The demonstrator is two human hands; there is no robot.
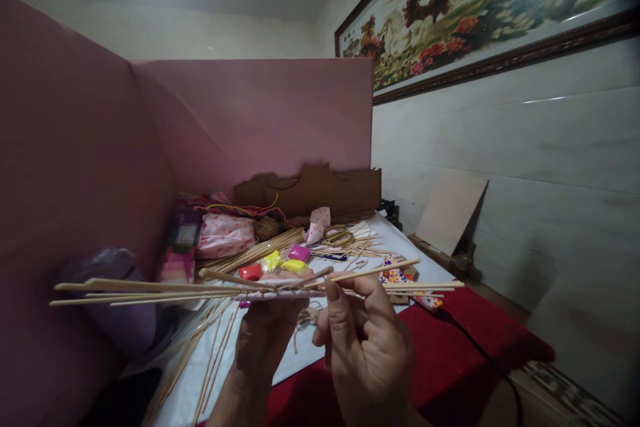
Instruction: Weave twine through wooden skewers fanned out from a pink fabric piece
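Note:
I hold a flat bundle of thin bamboo sticks (165,290) level in front of me, over the table. My left hand (265,337) grips it from below near the middle, where a pale patterned strip wraps the sticks. My right hand (363,340) is closed with thumb and fingers pinching the sticks just to the right of that strip. The stick ends fan out to both sides, reaching far left and right.
On the white table (300,353) lie more bamboo sticks (260,250), bright clay packets (280,263), a ball of twine (267,227), a pink dotted pouch (225,235) and cardboard (320,190). Pink boards (240,120) wall the left and back. A red cloth (450,340) with a black cable covers the right.

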